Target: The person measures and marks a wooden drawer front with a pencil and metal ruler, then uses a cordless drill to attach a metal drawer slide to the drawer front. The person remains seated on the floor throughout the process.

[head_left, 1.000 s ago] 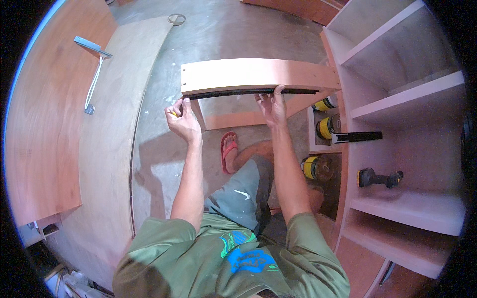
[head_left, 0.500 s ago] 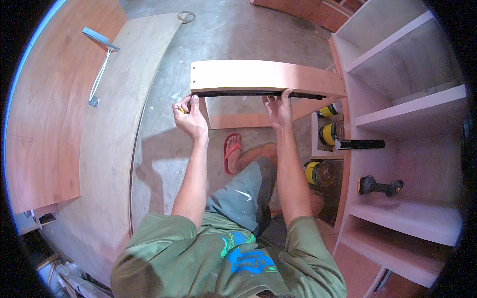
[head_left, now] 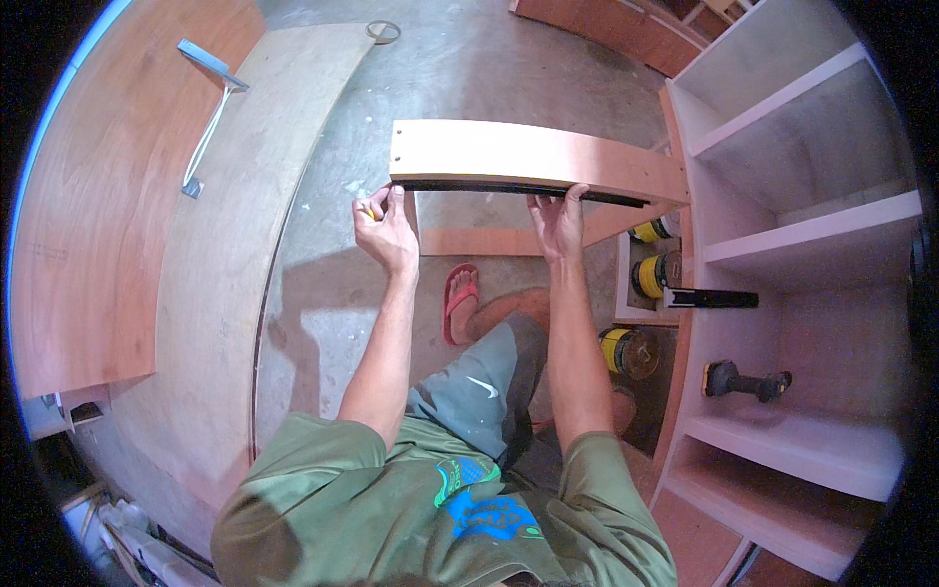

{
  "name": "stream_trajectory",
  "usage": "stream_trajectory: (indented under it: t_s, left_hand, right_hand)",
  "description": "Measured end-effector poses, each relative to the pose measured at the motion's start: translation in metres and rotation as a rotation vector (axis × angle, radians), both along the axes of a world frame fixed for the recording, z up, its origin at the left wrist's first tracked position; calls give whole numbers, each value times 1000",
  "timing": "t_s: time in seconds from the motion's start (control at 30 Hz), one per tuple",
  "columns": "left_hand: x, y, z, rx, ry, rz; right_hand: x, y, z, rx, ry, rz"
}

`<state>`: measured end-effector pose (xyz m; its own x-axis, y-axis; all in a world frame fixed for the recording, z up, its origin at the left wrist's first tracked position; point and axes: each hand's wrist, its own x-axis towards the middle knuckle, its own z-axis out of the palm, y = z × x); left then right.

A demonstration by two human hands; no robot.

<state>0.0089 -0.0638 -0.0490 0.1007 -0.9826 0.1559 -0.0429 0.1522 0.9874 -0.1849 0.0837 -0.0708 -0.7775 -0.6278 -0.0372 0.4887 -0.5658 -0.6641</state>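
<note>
Far left, wooden panel point(head_left: 88, 196) and pale board point(head_left: 230, 205) slide a bit in view; likely just the head turning. Next, left hand point(head_left: 387, 235) is clamped at the left end of the black rail point(head_left: 479, 186), thumb on it, a small yellow item point(head_left: 370, 212) tucked in the fingers, kind unclear. Rail runs along the near edge of the wooden frame point(head_left: 518, 149); frame and rail sit farther right in view than a second ago, same alignment. Right hand point(head_left: 559, 230) grips farther along, thumb over rail, fingers partly hidden; hands well apart, both grips unchanged. So the rail seems held in place, no visible fastening progress. Right: yellow-banded containers point(head_left: 626, 352), second black rail point(head_left: 719, 298) by the shelf unit point(head_left: 812, 245), power drill point(head_left: 745, 382) inside it, neither in hand.
</note>
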Motion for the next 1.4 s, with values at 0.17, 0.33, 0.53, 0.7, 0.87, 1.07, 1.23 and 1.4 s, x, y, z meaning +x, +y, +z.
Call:
stream_trajectory:
  t_s: [0.17,0.33,0.53,0.7,0.87,1.07,1.23,1.4]
  left_hand:
    - [-2,-2,-5,-60,19,40]
    - [-2,-3,-9,-46,66,15]
    - [-3,-4,-12,-66,69,23]
    - [-1,-3,-10,-85,50,36]
    - [0,-3,-9,-90,39,39]
    - [-1,-2,-9,-104,47,32]
    - [1,-2,-7,-63,27,17]
    - [6,4,0,-25,43,0]
  right_hand:
    - [-2,0,-5,6,-16,-23]
    - [-5,0,-9,1,-23,8]
    - [-7,1,-9,-1,-59,2]
    - [-6,1,-10,4,-55,12]
    - [-5,1,-7,-30,-73,45]
    - [-5,2,-6,-46,-77,32]
    - [-6,2,-6,-61,-74,32]
    - [0,6,-4,-58,-69,34]
